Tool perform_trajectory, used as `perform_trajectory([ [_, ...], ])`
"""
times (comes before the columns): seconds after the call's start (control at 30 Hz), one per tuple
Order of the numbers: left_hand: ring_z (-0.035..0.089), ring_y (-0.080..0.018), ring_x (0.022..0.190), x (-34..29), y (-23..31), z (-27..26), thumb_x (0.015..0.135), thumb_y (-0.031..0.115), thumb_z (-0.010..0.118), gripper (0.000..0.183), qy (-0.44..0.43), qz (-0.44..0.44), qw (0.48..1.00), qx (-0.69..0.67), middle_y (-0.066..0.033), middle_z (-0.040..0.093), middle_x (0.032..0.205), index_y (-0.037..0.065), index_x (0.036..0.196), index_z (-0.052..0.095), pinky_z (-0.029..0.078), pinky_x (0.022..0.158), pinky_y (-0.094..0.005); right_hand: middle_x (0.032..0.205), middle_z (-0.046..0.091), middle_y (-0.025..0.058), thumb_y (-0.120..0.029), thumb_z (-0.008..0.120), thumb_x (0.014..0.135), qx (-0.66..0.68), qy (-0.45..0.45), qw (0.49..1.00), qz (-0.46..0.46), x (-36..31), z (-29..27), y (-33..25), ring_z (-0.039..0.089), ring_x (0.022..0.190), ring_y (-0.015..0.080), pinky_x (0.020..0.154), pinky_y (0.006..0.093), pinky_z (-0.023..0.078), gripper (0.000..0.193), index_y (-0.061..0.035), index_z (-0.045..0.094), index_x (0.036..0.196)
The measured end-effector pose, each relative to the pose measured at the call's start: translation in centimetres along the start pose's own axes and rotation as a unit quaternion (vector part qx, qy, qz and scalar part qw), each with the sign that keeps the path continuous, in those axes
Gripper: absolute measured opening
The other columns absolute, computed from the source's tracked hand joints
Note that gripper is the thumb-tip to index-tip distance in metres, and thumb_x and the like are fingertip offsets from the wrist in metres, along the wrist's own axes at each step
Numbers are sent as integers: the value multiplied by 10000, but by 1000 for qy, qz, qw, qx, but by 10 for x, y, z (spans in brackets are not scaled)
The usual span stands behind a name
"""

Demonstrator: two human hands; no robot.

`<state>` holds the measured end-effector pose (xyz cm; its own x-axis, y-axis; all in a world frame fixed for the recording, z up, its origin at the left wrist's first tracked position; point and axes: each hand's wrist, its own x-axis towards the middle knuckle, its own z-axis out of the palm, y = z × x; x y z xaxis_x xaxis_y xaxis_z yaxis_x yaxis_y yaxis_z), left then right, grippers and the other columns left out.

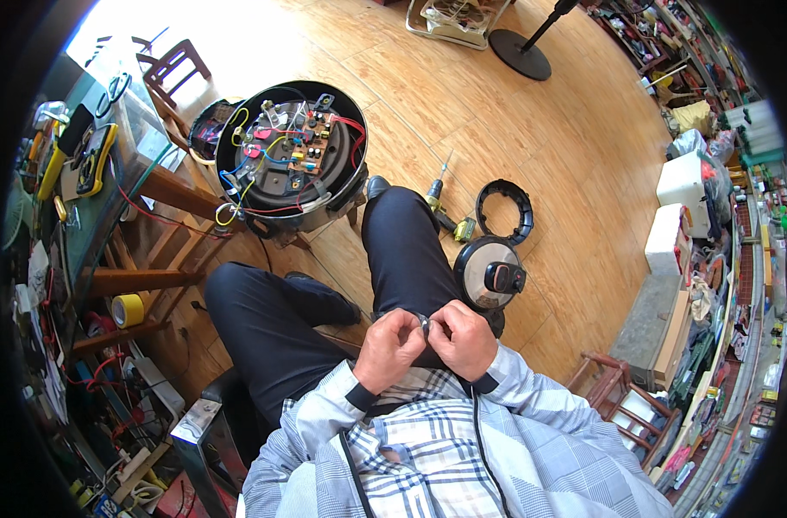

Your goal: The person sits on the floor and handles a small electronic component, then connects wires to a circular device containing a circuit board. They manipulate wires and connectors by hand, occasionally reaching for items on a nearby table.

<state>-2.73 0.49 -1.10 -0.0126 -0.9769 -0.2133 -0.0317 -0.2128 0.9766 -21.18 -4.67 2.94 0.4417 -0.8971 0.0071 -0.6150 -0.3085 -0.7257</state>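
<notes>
The opened cooker body (329,188) was the landmark, its underside facing up, probably so that the circuit board (311,142) and coloured wires (356,131) could be reached without shifting anything.

Nearer the wearer than the cooker body, and to its right, the left hand (391,350) and right hand (464,339) met above the dark trousers (402,250). Both were pinched closed, thumb against forefinger, on 1 small dark piece (425,326) between them; the fingertips covered most of it, so its kind could not be told. Holding it from 2 sides, close in front of the body, presumably kept so small a thing steady and in easy sight.

To the cooker body's right, a drill (445,220) lay on the floor (583,173), its bit pointing away from the wearer, and beyond it lay a black ring (526,220). Nearer the wearer than that ring was a round silver-and-black lid (475,274); these 2 parts seemed set aside within reach.

To the cooker body's left, a yellow multimeter (97,161) lay on the cluttered table (149,142), likely to keep it handy yet off the floor.
</notes>
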Motion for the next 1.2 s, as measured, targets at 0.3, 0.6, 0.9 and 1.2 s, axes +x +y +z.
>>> perform_trajectory([
  [0.3, 673, -216, 749, -2, 8, -5, 982, 99, 763, 149, -14, 68, 997, 41, -129, 667, 874, -16, 1000, 670, 546, 692, -344, 991, 709, 161, -26, 728, 936, -44, -44, 997, -39, 1, -9, -11, 739, 783, 363, 691, 422, 604, 131, -15, 754, 1064],
  [0.6, 634, -80, 888, 6, -2, -17, 1053, 60, 768, 150, 94, 53, 993, -39, -40, 639, 1121, -14, 1168, 706, 531, 778, -245, 916, 732, 79, -50, 555, 1133, 304, -101, 926, 202, 3, -13, 14, 743, 730, 135, 656, 272, 613, 163, 37, 631, 1248],
  [0.9, 676, -379, 1146, 18, 27, -12, 832, 2, 855, 324, 129, 226, 950, 175, -171, 681, 1214, 37, 1139, 760, 565, 991, -444, 892, 707, 84, -294, 477, 1203, 353, -90, 902, 231, 7, -12, 22, 760, 699, 169, 604, 276, 615, 325, -6, 623, 1173],
  [1.2, 711, -324, 1076, 35, 22, -10, 829, 7, 897, 362, 24, 200, 974, 105, -193, 617, 1267, -6, 1148, 725, 624, 842, -370, 919, 741, 82, -182, 589, 1160, 344, -154, 899, 223, 14, -23, 29, 779, 742, 161, 648, 272, 644, 190, 2, 630, 1178],
])
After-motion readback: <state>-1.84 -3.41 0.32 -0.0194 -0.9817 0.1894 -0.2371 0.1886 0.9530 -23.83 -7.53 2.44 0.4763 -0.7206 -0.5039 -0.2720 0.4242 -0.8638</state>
